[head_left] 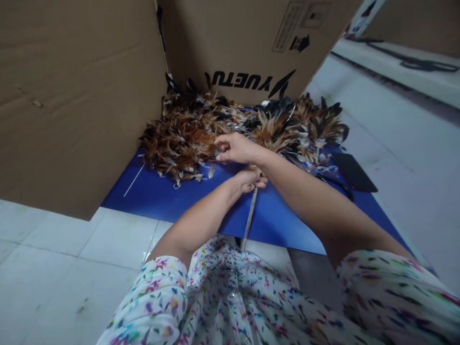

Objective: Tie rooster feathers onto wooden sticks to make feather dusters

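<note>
My right hand (233,147) reaches across above my left one, at the near edge of a heap of brown and black feathers (179,134). Its thumb and forefinger are curled but apart, and I see nothing between them. Just below, my left hand (253,178) is closed with its fingers bent. From under it a narrow pale strip (250,215) runs down to the table's front edge; the upper end is hidden by the hand. More feathers, bundled with pale quill ends, lie at the right (318,124) of the heap.
The blue tabletop (143,196) carries all this. Tall cardboard panels stand at the left (79,96) and back (230,43). A dark flat phone-like object (355,171) rests at the right edge, near a black cord-like thing (338,184). A thin white stick (134,179) lies left.
</note>
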Available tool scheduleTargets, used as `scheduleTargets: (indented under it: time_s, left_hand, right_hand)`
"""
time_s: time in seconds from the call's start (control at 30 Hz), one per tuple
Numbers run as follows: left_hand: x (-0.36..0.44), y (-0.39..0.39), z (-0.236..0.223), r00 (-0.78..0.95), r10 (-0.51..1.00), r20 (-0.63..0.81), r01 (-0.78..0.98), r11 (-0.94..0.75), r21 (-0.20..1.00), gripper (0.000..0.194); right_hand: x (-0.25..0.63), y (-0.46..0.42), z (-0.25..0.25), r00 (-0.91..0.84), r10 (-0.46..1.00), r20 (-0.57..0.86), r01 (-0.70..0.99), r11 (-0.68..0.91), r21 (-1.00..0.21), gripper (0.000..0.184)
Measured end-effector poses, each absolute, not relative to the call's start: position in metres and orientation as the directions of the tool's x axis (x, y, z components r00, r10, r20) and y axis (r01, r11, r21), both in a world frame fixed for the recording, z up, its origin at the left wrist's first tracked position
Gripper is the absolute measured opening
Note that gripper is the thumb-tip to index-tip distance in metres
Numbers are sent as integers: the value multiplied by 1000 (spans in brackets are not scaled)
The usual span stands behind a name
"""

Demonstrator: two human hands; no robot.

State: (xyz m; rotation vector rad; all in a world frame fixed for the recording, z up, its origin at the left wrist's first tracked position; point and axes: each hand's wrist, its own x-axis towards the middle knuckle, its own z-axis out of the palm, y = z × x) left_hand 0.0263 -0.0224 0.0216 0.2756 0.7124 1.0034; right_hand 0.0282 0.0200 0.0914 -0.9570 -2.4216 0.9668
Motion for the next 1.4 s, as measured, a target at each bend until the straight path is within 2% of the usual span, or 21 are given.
scheduleTargets:
  time_s: [0.07,0.17,0.27,0.4,0.6,0.87,1.07,1.4]
  left_hand:
    - [23,-24,27,388,834,-392,-568,551,611,22]
    - [20,-25,32,398,834,-383,-481,545,687,25]
    - [20,-25,33,380,841,-386,-462,534,708,29]
    - [21,-27,34,373,846,-382,-416,520,746,27]
    - [21,-29,35,394,840,-374,-387,520,761,17]
    - [22,-31,34,422,833,-358,-350,514,783,11]
    - [21,-30,35,425,838,-341,-337,497,800,16]
    - [20,-29,36,446,829,-336,-277,485,829,22]
  right_hand:
    - [46,15,103,-670,738,77,330,388,-861,22]
    - [77,6,119,-598,797,81,191,241,-952,15]
    - [110,-1,124,-454,884,112,102,176,-979,15]
    - [143,-2,106,-283,952,117,10,125,-992,15]
    - [154,2,67,-206,977,54,-64,41,-997,11]
    - [151,6,55,-219,974,56,-63,43,-997,17]
    - [153,5,59,-183,982,43,-16,40,-999,16]
    - [156,7,57,-235,969,77,42,90,-995,12]
